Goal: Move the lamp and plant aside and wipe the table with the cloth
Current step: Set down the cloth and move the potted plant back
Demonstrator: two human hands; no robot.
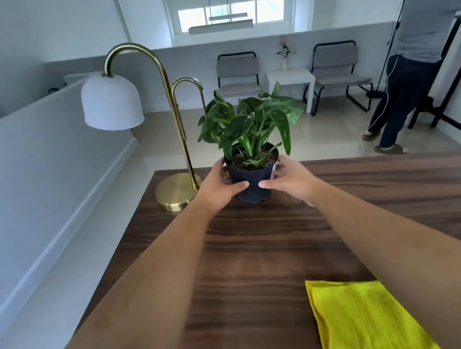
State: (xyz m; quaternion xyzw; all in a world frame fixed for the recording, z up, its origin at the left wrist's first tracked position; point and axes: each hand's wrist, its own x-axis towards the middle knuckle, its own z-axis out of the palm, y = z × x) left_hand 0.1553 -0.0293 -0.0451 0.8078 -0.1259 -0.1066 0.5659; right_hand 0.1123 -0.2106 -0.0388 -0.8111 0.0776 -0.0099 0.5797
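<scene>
- Nearest me: yellow cloth point(364, 322) lies flat at the near right of the table point(249, 257), partly under my right forearm. Neither hand touches it.
- My left hand point(219, 188) is curled around the left side of the pot point(250, 182), thumb across the front wall, fingers wrapped behind out of sight.
- My right hand point(287, 181) mirrors it on the right side, thumb across the front, fingers near the rim by a small white tag.
- The two thumb tips nearly meet on the pot's front, small gap between them. Both hands closed onto the pot, no slack visible.
- Plant point(249, 121) stands upright in the pot, sitting between my hands near the table's far edge. I can't tell if the pot base is lifted or resting on the wood.
- Lamp point(174, 191) is just left of the plant at the far left corner, brass base just beside my left hand, apart from it. White shade hangs out to the left.
</scene>
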